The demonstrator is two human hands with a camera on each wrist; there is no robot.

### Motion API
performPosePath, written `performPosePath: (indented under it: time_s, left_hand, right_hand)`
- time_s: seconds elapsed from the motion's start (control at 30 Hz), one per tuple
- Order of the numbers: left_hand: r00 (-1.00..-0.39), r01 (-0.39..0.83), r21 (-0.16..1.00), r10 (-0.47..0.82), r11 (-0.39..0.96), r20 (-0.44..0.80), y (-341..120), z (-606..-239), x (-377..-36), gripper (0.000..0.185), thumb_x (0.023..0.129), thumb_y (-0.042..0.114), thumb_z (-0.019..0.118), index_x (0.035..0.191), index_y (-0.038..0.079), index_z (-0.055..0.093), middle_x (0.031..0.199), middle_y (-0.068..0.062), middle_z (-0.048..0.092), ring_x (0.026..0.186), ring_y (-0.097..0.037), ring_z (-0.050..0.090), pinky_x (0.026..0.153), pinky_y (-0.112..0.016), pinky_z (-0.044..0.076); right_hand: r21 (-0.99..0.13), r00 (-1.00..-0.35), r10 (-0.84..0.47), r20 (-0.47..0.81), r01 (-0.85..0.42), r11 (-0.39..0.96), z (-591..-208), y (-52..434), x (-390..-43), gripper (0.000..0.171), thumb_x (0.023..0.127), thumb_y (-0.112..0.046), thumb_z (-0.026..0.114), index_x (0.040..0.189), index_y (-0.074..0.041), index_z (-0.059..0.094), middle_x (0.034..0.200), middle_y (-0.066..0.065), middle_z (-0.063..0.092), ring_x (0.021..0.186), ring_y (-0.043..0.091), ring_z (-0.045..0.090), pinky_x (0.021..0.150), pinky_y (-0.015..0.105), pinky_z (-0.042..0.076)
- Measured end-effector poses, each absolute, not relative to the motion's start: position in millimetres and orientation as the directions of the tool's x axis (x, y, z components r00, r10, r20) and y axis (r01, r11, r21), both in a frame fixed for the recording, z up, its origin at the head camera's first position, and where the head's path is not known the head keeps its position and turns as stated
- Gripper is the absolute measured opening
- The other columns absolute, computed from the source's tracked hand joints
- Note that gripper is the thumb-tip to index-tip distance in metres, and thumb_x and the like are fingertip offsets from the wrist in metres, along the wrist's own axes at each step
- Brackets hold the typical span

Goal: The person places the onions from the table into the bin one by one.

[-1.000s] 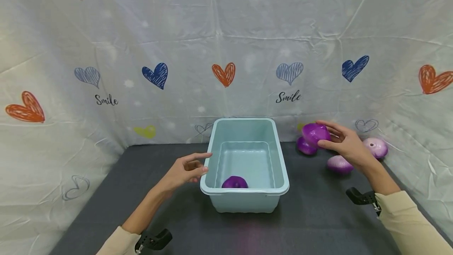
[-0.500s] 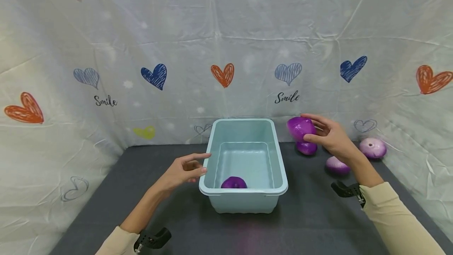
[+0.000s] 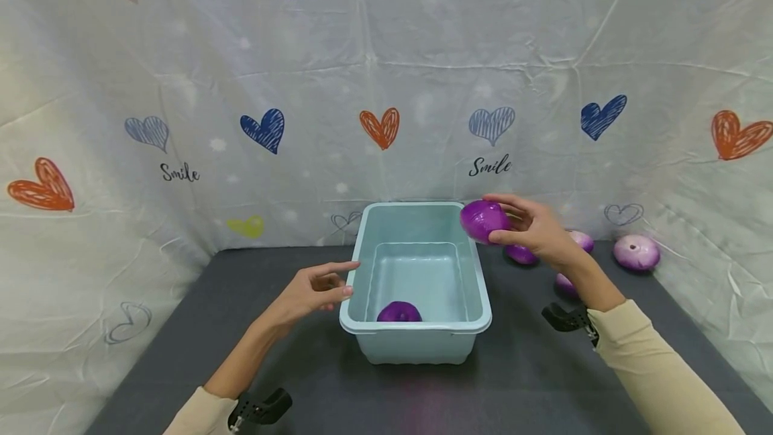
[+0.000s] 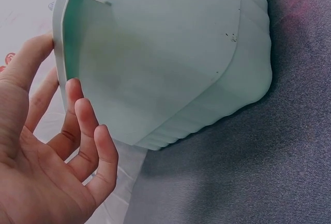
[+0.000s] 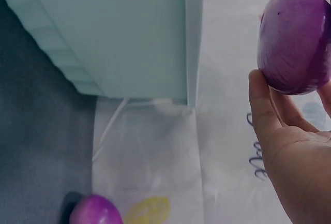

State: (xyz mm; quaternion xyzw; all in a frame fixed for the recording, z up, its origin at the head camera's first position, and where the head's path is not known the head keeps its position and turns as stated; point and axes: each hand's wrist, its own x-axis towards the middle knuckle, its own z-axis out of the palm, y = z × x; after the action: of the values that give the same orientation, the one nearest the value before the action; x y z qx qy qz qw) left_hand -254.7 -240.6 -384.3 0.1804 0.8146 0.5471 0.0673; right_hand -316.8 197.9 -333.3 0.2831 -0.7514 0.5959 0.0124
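Holding a glossy purple onion between thumb and curled fingers, the right hand carries it in the air at the far right corner of the pale blue rectangular plastic tub, just over the rim; the side-on grip leaves the underside of the onion free. The left hand hovers just beside the tub's left wall with its fingers relaxed and spread, holding nothing; whether a fingertip touches the rim I cannot tell. It looks placed to steady the tub. Inside, a second purple onion lies on the floor against the near wall. To the right of the tub, on the dark grey felt-covered table, more lie loose: a dark purple one just behind the right hand, two paler ones partly hidden by the wrist, and a pale pink-white onion near the cloth. A white crumpled backdrop cloth printed with hearts and "Smile" encloses the table on three sides.
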Motion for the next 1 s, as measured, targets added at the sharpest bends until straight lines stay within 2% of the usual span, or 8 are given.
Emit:
performPosePath:
  time_s: [0.33, 0.63, 0.87, 1.0]
  left_hand:
    - [-0.928, 0.213, 0.919, 0.363, 0.332, 0.084, -240, -384, -255, 0.05, 0.096, 0.026, 0.074, 0.144, 0.016, 0.061, 0.096, -0.015, 0.065, 0.075, -0.03, 0.056, 0.071, -0.038, 0.05]
    - [-0.928, 0.214, 0.918, 0.363, 0.333, 0.084, -240, -386, -255, 0.05, 0.097, 0.026, 0.073, 0.144, 0.016, 0.061, 0.097, -0.015, 0.066, 0.074, -0.035, 0.056, 0.072, -0.038, 0.05]
    - [-0.927, 0.214, 0.918, 0.365, 0.333, 0.084, -240, -387, -256, 0.05, 0.097, 0.027, 0.073, 0.144, 0.017, 0.061, 0.096, -0.015, 0.067, 0.073, -0.036, 0.055, 0.072, -0.04, 0.051]
    - [-0.927, 0.216, 0.92, 0.365, 0.328, 0.087, -241, -387, -256, 0.049, 0.097, 0.026, 0.072, 0.144, 0.016, 0.06, 0.096, -0.014, 0.067, 0.072, -0.032, 0.055, 0.071, -0.039, 0.051]
  right_hand:
    - [-0.87, -0.777, -0.501, 0.381, -0.485, 0.091, -336, 178, -321, 0.066, 0.087, -0.008, 0.082, 0.147, -0.006, 0.053, 0.143, 0.011, 0.052, 0.126, 0.034, 0.053, 0.096, 0.037, 0.05]
    - [-0.901, -0.75, -0.553, 0.363, -0.433, -0.004, -338, 169, -320, 0.066, 0.09, -0.004, 0.078, 0.149, -0.001, 0.048, 0.146, 0.015, 0.051, 0.131, 0.037, 0.051, 0.099, 0.04, 0.048]
    - [-0.901, -0.756, -0.541, 0.368, -0.434, -0.005, -339, 176, -318, 0.059, 0.094, -0.002, 0.073, 0.148, -0.002, 0.048, 0.147, 0.02, 0.049, 0.131, 0.039, 0.051, 0.096, 0.041, 0.05]
    - [-0.897, -0.77, -0.518, 0.373, -0.442, 0.01, -340, 185, -317, 0.055, 0.095, -0.002, 0.072, 0.146, -0.002, 0.051, 0.146, 0.022, 0.049, 0.13, 0.043, 0.05, 0.095, 0.04, 0.051]
